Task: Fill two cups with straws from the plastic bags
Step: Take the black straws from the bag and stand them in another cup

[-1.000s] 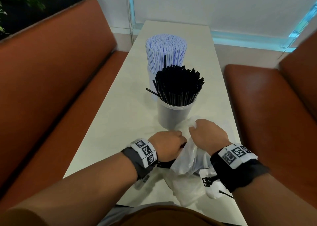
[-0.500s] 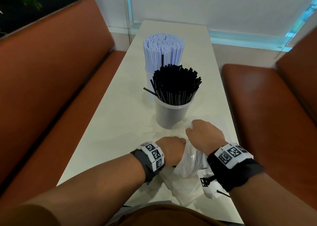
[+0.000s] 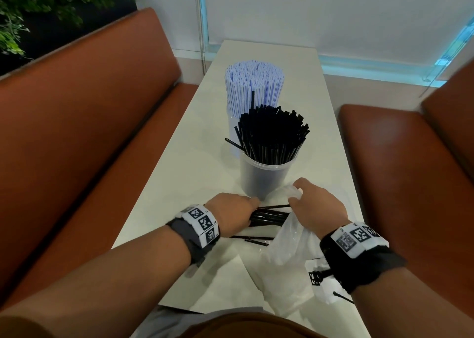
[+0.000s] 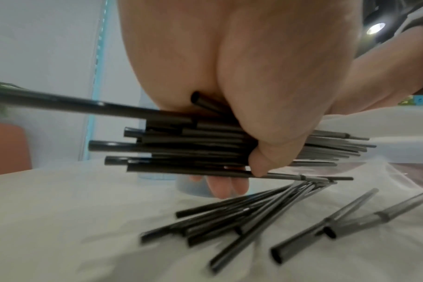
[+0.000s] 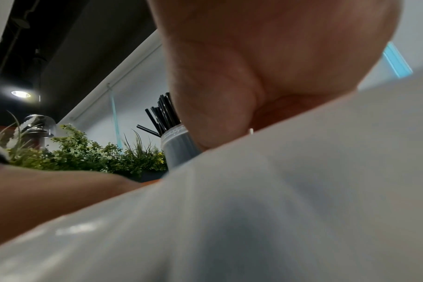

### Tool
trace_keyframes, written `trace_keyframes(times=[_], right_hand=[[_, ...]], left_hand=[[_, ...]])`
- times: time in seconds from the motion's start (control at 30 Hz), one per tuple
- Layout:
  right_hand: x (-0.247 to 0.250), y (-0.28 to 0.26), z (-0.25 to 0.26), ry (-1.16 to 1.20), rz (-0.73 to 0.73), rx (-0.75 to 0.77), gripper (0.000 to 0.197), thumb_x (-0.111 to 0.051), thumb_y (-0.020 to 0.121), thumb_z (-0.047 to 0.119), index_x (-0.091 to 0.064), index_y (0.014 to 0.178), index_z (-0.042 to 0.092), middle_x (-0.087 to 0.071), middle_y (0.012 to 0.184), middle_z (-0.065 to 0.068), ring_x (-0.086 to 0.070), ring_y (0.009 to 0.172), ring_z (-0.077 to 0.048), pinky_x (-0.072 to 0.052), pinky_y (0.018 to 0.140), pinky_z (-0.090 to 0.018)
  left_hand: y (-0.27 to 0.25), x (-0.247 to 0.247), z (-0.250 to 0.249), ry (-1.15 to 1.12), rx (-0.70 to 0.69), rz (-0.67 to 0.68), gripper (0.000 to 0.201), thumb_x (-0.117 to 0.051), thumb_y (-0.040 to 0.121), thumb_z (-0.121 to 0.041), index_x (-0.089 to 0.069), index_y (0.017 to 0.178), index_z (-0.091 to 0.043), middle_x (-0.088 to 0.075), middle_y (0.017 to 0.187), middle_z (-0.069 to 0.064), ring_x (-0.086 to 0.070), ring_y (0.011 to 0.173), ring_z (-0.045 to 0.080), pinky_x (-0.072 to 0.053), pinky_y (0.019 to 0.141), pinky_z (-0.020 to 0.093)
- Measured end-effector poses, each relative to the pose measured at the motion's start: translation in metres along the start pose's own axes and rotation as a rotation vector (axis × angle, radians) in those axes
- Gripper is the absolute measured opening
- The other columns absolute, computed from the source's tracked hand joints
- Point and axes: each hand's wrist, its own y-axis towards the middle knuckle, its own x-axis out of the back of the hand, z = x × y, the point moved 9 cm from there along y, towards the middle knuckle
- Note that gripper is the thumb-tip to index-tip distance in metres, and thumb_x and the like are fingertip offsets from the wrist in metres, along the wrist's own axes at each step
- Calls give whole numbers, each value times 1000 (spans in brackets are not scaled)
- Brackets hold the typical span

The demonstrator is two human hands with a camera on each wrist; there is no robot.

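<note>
Left grip (image 4: 266, 95) clasps slender straws (image 4: 193, 145)

Long pale off-white table (image 3: 184, 142) runs btwn two brown leather-look bench seats, left (image 3: 84, 122) & right (image 3: 400, 158). White wall w/ frosted window panel (image 3: 333, 11), glowing cyan strip (image 3: 372, 66) along its base. Green leafy plants (image 3: 38, 1) behind left bench. Dark ceiling w/ round recessed light (image 5: 20, 93).
</note>
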Motion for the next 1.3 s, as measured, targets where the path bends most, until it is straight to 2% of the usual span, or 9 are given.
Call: trace_keyframes(times=[0.2,0.4,0.53,0.7,0.8,0.9,1.03,1.2,1.3], right_hand=[[5,1,-13,42,-68,-43,30,-46,97,45,-45,126,40,-57,83,13,-57,72,-12,-41,61,-32],[-1,0,-17,128,-56,-36,29,-47,99,51,-46,126,41,-62,89,10,-60,77,-12,-45,67,-35],[8,-3,-10,205,-93,-14,48,-31,96,67,-57,122,36,-62,99,7,-58,90,-17,-46,79,-38],[59,-34,12,787,-448,260,53,-29,96,60,-65,111,25,-64,104,12,-60,108,-17,-48,90,-40],[65,-44,35,1031,-366,397,52,-35,96,54,-66,121,21,-69,116,5,-62,116,-12,-49,98,-38],[57,-46,60,1054,-151,435,51,-38,93,55,-72,111,21,-75,107,1,-68,106,-14,-52,96,-35],[72,-49,48,1190,-302,400,46,-39,93,45,-73,104,17,-77,101,-3,-70,98,-17,-53,87,-26],[52,-40,59,885,-207,287,31,-50,101,19,-75,84,27,-76,87,12,-69,86,-3,-56,85,-30],[58,-42,52,916,-276,272,31,-55,102,36,-76,80,28,-76,84,11,-69,81,-5,-55,77,-23]], left_hand=[[-23,-8,39,-82,56,-14,38,-54,97,-28,-49,134,-20,-57,120,1,-59,104,23,-50,84,40],[-45,-12,73,-179,143,-91,22,-53,94,-24,-49,116,-26,-57,98,-7,-56,82,18,-41,67,31],[-49,-3,67,-263,95,-201,20,-49,101,-35,-50,121,-34,-51,93,-19,-49,76,7,-34,62,21],[-47,7,54,-315,75,-289,30,-51,101,-33,-49,131,-32,-61,107,-13,-53,81,8,-40,70,24],[-42,18,36,-292,40,-317,37,-54,98,-30,-47,134,-32,-63,112,-10,-60,88,13,-42,70,24],[-35,29,17,-227,4,-345,37,-54,96,-30,-49,133,-31,-63,117,-9,-62,94,16,-42,71,26],[-30,50,8,-177,34,-389,37,-55,94,-27,-51,131,-28,-63,118,-7,-63,94,20,-47,71,31],[-23,65,-25,-89,4,-429,32,-56,92,-37,-51,122,-25,-67,102,-3,-64,84,23,-52,65,35],[-20,66,-30,-129,7,-420,29,-53,96,-38,-52,123,-27,-66,102,-3,-64,86,24,-51,67,36]])
